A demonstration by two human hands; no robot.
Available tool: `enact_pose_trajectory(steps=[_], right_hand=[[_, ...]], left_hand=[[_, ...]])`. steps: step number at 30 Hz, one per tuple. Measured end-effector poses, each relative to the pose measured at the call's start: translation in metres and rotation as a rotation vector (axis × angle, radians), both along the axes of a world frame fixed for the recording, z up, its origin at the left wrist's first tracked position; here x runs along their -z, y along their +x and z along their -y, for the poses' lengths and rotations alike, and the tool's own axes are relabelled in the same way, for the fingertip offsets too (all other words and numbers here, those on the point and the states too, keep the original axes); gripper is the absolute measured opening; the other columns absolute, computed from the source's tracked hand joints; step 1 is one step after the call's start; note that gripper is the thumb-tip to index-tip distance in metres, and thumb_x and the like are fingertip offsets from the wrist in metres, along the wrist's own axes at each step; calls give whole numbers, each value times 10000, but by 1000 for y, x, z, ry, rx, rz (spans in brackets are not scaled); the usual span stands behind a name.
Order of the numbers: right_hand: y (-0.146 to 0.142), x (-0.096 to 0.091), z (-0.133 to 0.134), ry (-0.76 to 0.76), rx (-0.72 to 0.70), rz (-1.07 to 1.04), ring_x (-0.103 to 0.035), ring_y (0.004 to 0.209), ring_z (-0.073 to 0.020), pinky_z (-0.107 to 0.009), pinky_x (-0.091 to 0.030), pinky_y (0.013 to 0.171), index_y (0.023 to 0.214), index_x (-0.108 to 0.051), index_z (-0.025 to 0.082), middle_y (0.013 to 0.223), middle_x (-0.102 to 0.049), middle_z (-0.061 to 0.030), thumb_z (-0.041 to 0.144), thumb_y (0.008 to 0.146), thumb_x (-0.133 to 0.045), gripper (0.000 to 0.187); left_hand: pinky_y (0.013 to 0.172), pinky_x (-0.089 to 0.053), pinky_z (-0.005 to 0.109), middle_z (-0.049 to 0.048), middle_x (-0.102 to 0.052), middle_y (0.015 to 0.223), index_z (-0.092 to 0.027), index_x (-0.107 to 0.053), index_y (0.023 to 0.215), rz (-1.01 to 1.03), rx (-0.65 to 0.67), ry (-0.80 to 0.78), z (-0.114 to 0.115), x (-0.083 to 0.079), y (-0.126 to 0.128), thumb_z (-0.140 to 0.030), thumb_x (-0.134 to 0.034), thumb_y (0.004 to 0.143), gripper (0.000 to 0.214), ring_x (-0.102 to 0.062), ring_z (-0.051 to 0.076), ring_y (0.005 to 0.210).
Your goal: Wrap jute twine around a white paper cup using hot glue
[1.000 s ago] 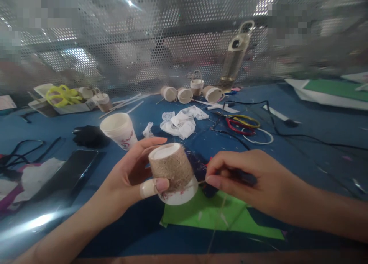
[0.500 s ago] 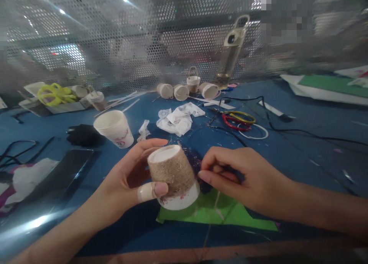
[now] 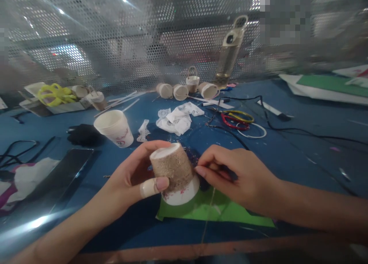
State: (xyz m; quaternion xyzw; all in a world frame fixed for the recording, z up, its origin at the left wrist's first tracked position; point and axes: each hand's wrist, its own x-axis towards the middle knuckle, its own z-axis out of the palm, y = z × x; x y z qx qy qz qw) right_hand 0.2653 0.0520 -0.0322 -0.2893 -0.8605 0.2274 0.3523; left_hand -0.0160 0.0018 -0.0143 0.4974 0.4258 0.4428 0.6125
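My left hand (image 3: pixel 135 179), its thumb wrapped with a bandage, is closed around a paper cup (image 3: pixel 182 193) that is tilted bottom up. Brown twine (image 3: pixel 172 168) is wound around most of the cup's side; the white rim end with a pink print stays bare. At the cup's right side my right hand (image 3: pixel 232 172) is closed in a pinch at the edge of the winding. A loose strand of twine (image 3: pixel 212 199) trails below that hand over a green sheet (image 3: pixel 189 215) toward the table edge. The strand between the fingertips is mostly hidden.
Stacked paper cups (image 3: pixel 115 128) stand left, near a black phone (image 3: pixel 66 168). Beyond lie crumpled white lace (image 3: pixel 175 118) and several twine-wrapped cups (image 3: pixel 180 92). Coloured cables (image 3: pixel 237 120) are at right, a bottle (image 3: pixel 228 57) behind, and yellow scissors (image 3: pixel 56 94) far left.
The cup has tilted slightly and risen a little in my left hand. My right hand has moved slightly left, closer against the cup's side, and the loose strand has shifted left.
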Motion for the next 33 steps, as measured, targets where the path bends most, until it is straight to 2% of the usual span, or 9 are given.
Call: enact_pose_trajectory(steps=[3, 6, 12, 15, 20, 24, 26, 29, 33], right_hand=[[0, 1, -1, 13, 13, -2, -511, 498, -109, -262, -350, 560, 999, -633, 278, 643, -612, 93, 308, 1182, -582, 193], [0, 1, 0, 29, 21, 0, -519, 505, -111, -269, -356, 572, 1000, -656, 277, 645, -618, 93, 326, 1198, -590, 214], [-1, 2, 5, -3, -25, -30, -550, 514, -113, -273, -360, 569, 979, -656, 279, 644, -648, 88, 341, 1193, -633, 224], [-2, 5, 6, -23, -44, -19, -590, 528, -124, -285, -383, 583, 961, -645, 282, 665, -689, 70, 397, 1203, -612, 269], [5, -4, -1, 80, -63, -4, -622, 568, -114, -275, -423, 583, 955, -700, 266, 777, -764, 33, 386, 1233, -604, 318], [24, -22, -11, 247, 3, 240, -755, 706, -154, -297, -501, 613, 1124, -766, 250, 993, -863, -24, 245, 1172, -589, 183], [35, -23, -15, 332, 29, 372, -843, 897, -232, -361, -608, 740, 1219, -762, 219, 1129, -884, -87, 189, 1130, -554, 229], [46, -13, -18, 410, -1, 521, -861, 1074, -333, -493, -694, 894, 1336, -751, 162, 1264, -876, -161, 123, 1024, -563, 367], [45, 2, -18, 440, -1, 561, -843, 1079, -347, -512, -701, 915, 1416, -720, 153, 1293, -861, -173, 60, 924, -590, 518]], left_hand=[[1029, -679, 373, 64, -893, 1356, -380, -889, 1390, -23, 21, -33, 0, 1, -1, -425, -1043, 941, 477, -815, 322, 1235], [1065, -668, 389, 84, -887, 1405, -356, -877, 1417, -13, 31, -43, -1, 2, -2, -470, -1052, 922, 537, -809, 343, 1281], [966, -654, 341, 53, -878, 1315, -352, -850, 1347, -5, 51, -66, -1, 3, 1, -469, -1082, 908, 510, -807, 283, 1149], [934, -660, 357, 66, -871, 1318, -328, -832, 1349, -16, 36, -62, -1, 1, 1, -466, -1072, 916, 513, -807, 302, 1140], [987, -661, 367, 72, -872, 1438, -352, -835, 1406, -26, -28, -65, -1, -4, -6, -469, -1060, 910, 558, -806, 348, 1274], [1018, -660, 371, 58, -880, 1482, -399, -846, 1445, 3, -83, -81, -3, -6, -13, -485, -1055, 903, 587, -798, 365, 1340], [1036, -665, 387, 59, -874, 1510, -410, -841, 1464, 21, -77, -89, -3, -7, -14, -492, -1051, 908, 600, -798, 377, 1367], [1088, -668, 398, 54, -847, 1562, -432, -846, 1476, 26, -39, -115, -3, -6, -15, -504, -1075, 885, 637, -780, 390, 1445], [1131, -667, 418, 54, -816, 1598, -458, -835, 1513, -7, 4, -125, -2, -5, -17, -501, -1077, 878, 681, -752, 410, 1499]])
